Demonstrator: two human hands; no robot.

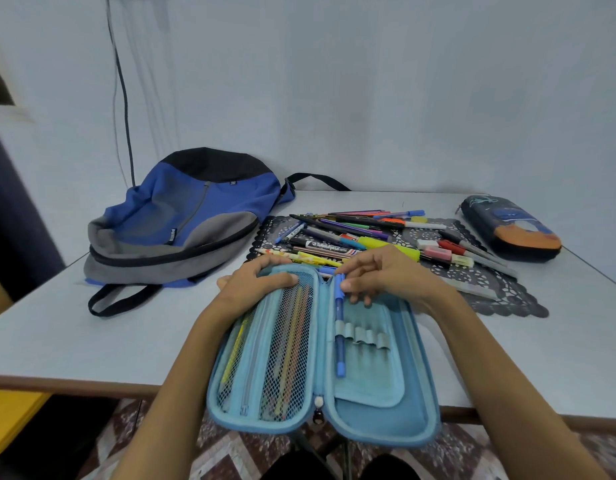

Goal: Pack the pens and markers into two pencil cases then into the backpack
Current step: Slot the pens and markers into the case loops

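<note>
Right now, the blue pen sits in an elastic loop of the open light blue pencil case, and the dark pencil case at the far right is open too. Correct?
Not quite. The head view shows the dark pencil case at the far right closed, not open. The rest holds: the blue pen sits in an elastic loop of the open light blue pencil case.

Both bare forearms reach in from the near side of the open pencil case [369,420], the left forearm [175,393] over its left half and the right forearm [500,375] just beside its right half. The left hand [256,284] lies palm down on the far end of the left half and grips it, fingers curled over the far rim, thumb flat inside. The right hand [389,275] is over the far end of the right half, fingers bent, pinching the top of the blue pen [340,341] near the case's middle fold.
</note>
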